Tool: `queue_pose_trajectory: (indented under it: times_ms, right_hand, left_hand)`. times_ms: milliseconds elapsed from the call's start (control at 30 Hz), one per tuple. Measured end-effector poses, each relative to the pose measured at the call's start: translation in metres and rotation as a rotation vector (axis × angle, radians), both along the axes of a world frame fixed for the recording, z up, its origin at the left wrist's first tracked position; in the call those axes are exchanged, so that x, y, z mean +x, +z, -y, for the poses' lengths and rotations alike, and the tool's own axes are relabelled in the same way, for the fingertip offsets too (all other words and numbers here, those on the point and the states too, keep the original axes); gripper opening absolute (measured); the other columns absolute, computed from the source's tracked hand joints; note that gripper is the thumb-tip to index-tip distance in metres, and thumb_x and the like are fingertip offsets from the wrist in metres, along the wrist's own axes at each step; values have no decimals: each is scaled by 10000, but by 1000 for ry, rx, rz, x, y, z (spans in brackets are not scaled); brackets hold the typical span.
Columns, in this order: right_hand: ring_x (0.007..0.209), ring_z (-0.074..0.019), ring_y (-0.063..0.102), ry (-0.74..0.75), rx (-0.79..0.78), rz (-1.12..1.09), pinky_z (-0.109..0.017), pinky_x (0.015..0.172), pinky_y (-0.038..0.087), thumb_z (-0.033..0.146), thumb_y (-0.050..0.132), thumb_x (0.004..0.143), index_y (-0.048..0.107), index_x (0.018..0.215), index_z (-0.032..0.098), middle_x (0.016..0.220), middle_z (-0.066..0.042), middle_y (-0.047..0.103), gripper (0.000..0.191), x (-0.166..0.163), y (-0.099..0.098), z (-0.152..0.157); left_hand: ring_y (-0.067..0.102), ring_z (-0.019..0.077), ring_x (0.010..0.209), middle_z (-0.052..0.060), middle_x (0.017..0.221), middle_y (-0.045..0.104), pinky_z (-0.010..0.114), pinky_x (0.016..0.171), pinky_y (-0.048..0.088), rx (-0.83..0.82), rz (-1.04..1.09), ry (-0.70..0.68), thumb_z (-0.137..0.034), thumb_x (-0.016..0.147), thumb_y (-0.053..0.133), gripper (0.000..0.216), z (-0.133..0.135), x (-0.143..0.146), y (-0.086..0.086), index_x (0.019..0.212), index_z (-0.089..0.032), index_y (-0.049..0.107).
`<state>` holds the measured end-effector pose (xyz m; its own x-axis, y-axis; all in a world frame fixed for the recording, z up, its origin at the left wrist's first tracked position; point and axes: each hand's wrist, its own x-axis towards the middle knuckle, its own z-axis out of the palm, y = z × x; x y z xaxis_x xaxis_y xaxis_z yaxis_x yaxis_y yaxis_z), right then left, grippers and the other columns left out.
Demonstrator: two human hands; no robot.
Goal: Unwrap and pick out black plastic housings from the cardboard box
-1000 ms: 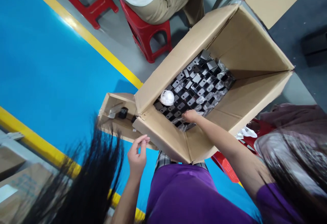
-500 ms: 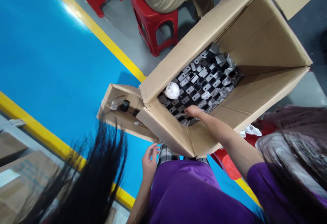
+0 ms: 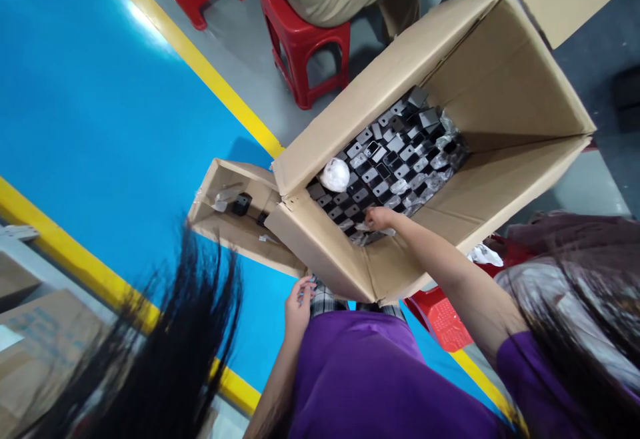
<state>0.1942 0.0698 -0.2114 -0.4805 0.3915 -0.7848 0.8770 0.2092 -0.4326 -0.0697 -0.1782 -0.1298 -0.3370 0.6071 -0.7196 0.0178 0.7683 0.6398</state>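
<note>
A tall open cardboard box (image 3: 334,257) stands in front of me. On its bottom stand rows of small grey and black rectangular pieces (image 3: 383,171), some in clear plastic bags. A white crumpled bundle (image 3: 335,175) lies on them near the left corner. Reaching over the near wall, my right hand (image 3: 380,218) is closed down among the pieces by the near edge; its fingertips hide what they hold, with a bit of clear plastic beside them. Outside the box, my left hand (image 3: 300,292) holds nothing, its fingers loosely bent and apart, near the box's lower left corner.
A smaller narrow cardboard box (image 3: 240,239) with a few black pieces adjoins on the left. Beyond, a person sits on a red stool (image 3: 303,45). Another red stool (image 3: 443,319) and a person are at the right. Cartons (image 3: 55,332) stand lower left.
My right hand stays low among the pieces, its fingers shifting slightly. My left hand has barely moved. The whole view has shifted a little.
</note>
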Motion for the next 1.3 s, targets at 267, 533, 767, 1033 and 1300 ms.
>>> queue_pose_trajectory:
  times_ms: [267,533,767,1033,1300]
  right_hand:
    - [1025,-205,666,62,-34,82,-408,895,579,383,620,979,637,1191,154,1182,-76,664,312,-3,3,-8]
    - [991,-188,674,173,-6,64,-309,867,525,304,683,914,628,1239,170,1142,-80,695,355,-5,2,-4]
    - [1062,-248,689,293,30,58,-323,855,517,123,580,911,692,1238,262,1314,-115,622,373,-8,4,9]
    - [1071,-199,665,328,-54,85,-411,949,553,343,638,970,679,1100,153,1238,-81,671,234,-13,6,9]
    - [1079,-208,664,215,10,200,-432,968,544,417,606,983,677,1107,153,1170,-86,691,300,1,9,-13]
  left_hand:
    - [669,167,694,80,884,749,318,734,573,-13,21,-30,-730,756,623,608,4,0,-9,1020,-187,691]
    - [669,176,699,79,876,752,318,721,559,-26,17,-46,-709,774,608,588,11,2,-14,1039,-190,691]
    - [678,175,707,74,892,756,315,719,561,-51,26,-69,-641,795,596,528,19,2,-22,1063,-194,680]
    - [678,172,686,60,860,749,318,696,589,-68,38,-70,-577,777,622,461,27,0,-32,1041,-202,678]
    - [665,166,664,54,837,743,308,664,584,-85,41,-59,-603,755,626,485,27,-3,-36,1025,-204,674]
